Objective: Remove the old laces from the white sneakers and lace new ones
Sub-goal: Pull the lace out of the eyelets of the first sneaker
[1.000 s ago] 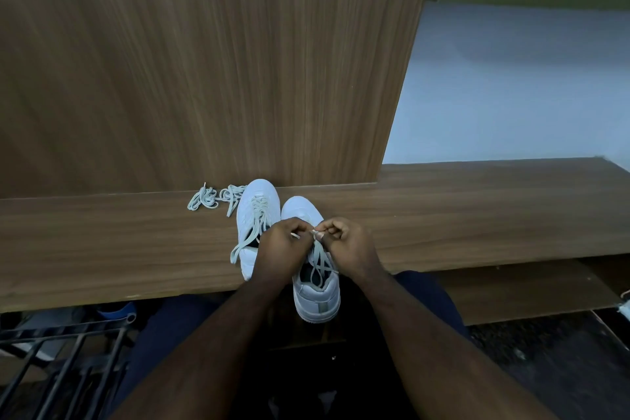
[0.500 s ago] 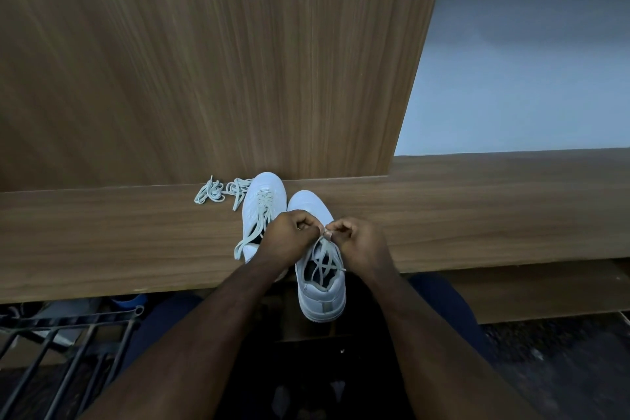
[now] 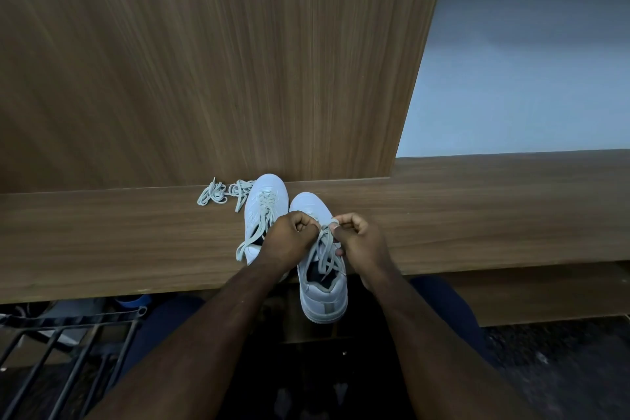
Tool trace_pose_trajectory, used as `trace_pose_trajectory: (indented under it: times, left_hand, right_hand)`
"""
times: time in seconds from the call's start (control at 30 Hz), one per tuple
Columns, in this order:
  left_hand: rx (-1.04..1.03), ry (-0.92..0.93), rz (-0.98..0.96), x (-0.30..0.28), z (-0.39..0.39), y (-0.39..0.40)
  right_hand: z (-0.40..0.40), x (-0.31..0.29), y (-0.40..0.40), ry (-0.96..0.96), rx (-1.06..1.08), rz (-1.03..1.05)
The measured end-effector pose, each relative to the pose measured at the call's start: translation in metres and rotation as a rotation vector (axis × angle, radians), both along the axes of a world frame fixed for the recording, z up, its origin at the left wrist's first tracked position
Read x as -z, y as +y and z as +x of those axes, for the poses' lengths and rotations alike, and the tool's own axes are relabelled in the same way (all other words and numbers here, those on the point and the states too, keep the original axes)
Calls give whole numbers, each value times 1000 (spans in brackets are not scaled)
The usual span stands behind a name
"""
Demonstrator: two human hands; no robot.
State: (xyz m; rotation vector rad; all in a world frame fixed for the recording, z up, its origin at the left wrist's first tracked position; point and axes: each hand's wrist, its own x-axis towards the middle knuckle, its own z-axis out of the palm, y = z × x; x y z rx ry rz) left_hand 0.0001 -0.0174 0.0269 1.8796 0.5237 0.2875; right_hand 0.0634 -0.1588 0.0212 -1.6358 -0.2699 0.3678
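Since the earlier frame, both hands have barely shifted over the right sneaker (image 3: 322, 297). Left hand (image 3: 289, 242) and right hand (image 3: 363, 242) sit close together, fingers curled, each pinching its lace (image 3: 325, 249). Beside the left hand stands the other sneaker (image 3: 264, 198); beyond it, loose laces (image 3: 221, 193) lie on the surface (image 3: 477, 215).

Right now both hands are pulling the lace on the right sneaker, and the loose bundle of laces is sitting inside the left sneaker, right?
Not quite. The head view shows the loose bundle of laces lying on the wooden shelf, beside the left sneaker, not inside it. Both the left hand and right hand do pinch the lace on the right sneaker.
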Motion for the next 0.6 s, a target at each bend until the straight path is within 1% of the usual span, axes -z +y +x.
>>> trace_pose_trajectory:
  times: [0.1,0.13,0.17,0.27,0.33,0.4,0.5,0.6]
  left_hand:
    - [-3,2,-16,0,-1,0]
    - [0,0,-17,0,-1,0]
    - [7,-7,-19,0,-2,-1]
    - [36,-32,-22,-4,-5,-3]
    - [64,-54,-28,-8,-6,-6]
    - [90,-72,-22,-10,-6,-6]
    - [117,-65,12,-10,-4,-2]
    - [112,-43,16,-11,-5,0]
  right_hand:
    - [-1,-5,2,115,15,133]
    - [0,-6,1,124,26,158]
    - [1,-7,0,102,24,146]
    - [1,-6,-5,-79,-80,-28]
    - [-1,-5,-5,-107,-125,-40]
    - [-2,-6,-4,-113,-119,-13]
    - [-1,-10,-4,-27,-53,104]
    - [1,-15,-5,131,29,275]
